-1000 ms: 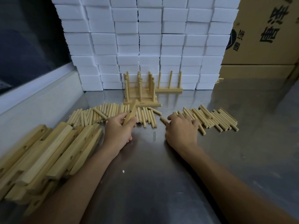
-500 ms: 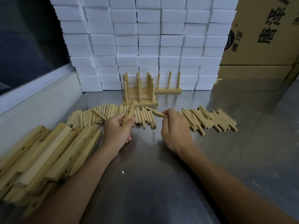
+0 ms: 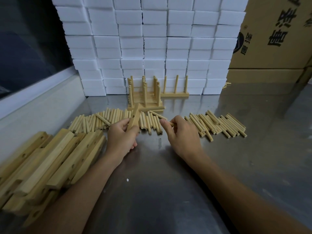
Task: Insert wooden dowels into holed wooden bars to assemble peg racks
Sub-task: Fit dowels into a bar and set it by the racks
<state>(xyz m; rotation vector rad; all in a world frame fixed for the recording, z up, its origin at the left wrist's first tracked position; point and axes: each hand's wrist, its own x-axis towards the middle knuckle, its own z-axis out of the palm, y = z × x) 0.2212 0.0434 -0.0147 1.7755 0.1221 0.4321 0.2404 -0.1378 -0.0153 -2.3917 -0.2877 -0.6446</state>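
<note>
A wall of white foam blocks (image 3: 152, 48) closes off the back of the steel surface (image 3: 168, 191), with brown cartons (image 3: 276, 34) stacked at the right. On the left lies a heap of holed wooden bars (image 3: 49, 162); across the middle run two spreads of loose dowels, one on the left (image 3: 108, 119) and one on the right (image 3: 217, 124). Finished peg racks (image 3: 145, 97) stand against the foam. The left hand (image 3: 124, 137) grips one bar (image 3: 134, 118) at its lower end, fingers curled round it, tilting it up off the surface so its holed face shows; one dowel (image 3: 152, 108) already juts sideways from near its top. The right hand (image 3: 181, 134) pinches another dowel (image 3: 170, 123) between thumb and fingertips, only its end showing, just right of the bar and not yet touching it. The step in hand looks to be seating this second peg in the next open hole (image 3: 133, 116). To do it well, I would steady the bar firmly, line the dowel's axis square to the holed face, and start the tip cleanly before pushing — a slanted entry is likely to jam or leave the peg leaning. A slight twist while pressing should help it bottom out level with its neighbour.
</note>
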